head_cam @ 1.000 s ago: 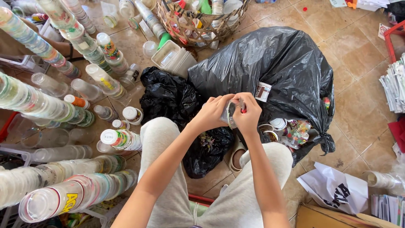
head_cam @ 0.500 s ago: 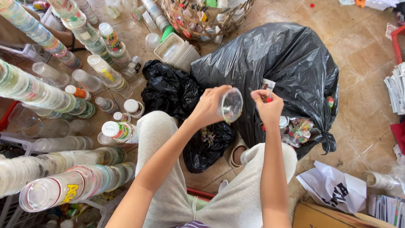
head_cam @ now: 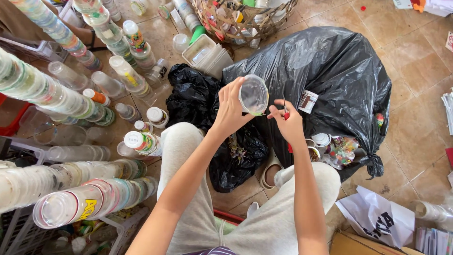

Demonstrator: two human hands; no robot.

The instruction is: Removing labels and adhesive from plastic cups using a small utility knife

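Near the knees, stacked cups (head_cam: 89, 200) lie in long rows well left of the big bag (head_cam: 330, 80). Above the lap, the left hand (head_cam: 231, 111) grips a clear cup (head_cam: 254, 95), fingers wrapped round its side, mouth facing the camera, just in front of the big bag. The right hand (head_cam: 289, 123), just right of the cup, pinches a small red-handled tool (head_cam: 285, 112) with closed fingers. A smaller black bag (head_cam: 198, 94) lies against the big bag's left side. Beyond the big bag stands a wicker basket (head_cam: 245, 23) full of containers.
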